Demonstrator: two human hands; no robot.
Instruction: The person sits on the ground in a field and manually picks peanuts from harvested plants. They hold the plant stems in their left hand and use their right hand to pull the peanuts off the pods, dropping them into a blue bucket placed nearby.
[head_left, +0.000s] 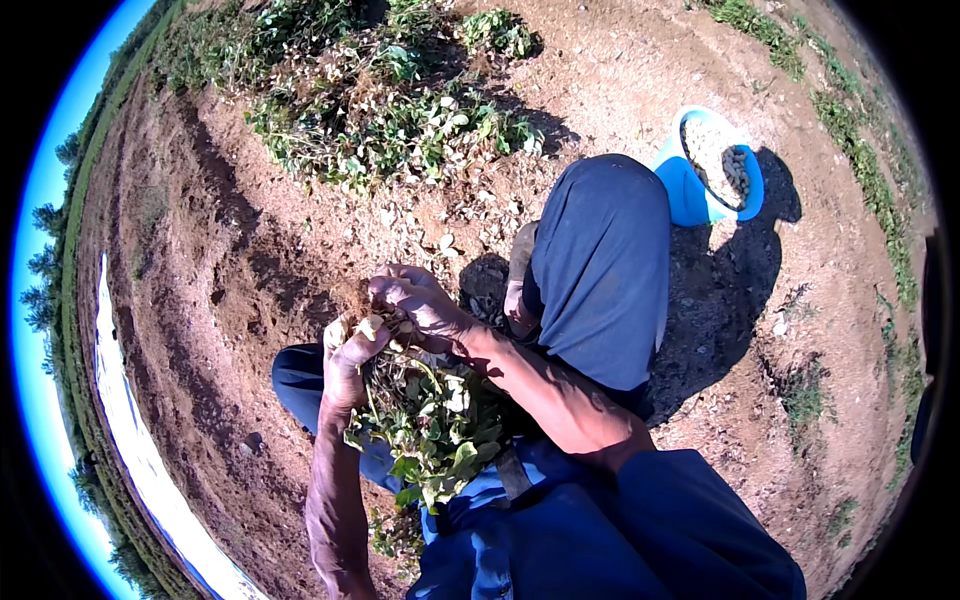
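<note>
A pulled-up peanut plant (442, 427) lies across my lap, its leaves towards my body and its root end between my hands. My left hand (351, 367) grips the root end, with pale peanut pods (370, 325) showing at the thumb. Close against it, my right hand (420, 300) has its fingers closed at the brown roots (352, 296); whether a pod is in those fingers is hidden. Beyond my raised knee stands a blue bucket (686, 191) holding many loose peanuts (709, 154).
A heap of uprooted peanut plants (390, 112) lies on the dry soil ahead, with fallen leaves (450, 244) scattered before it. My raised knee (607, 225) stands between my right arm and the bucket. A long white strip (135, 420) runs along the field at left.
</note>
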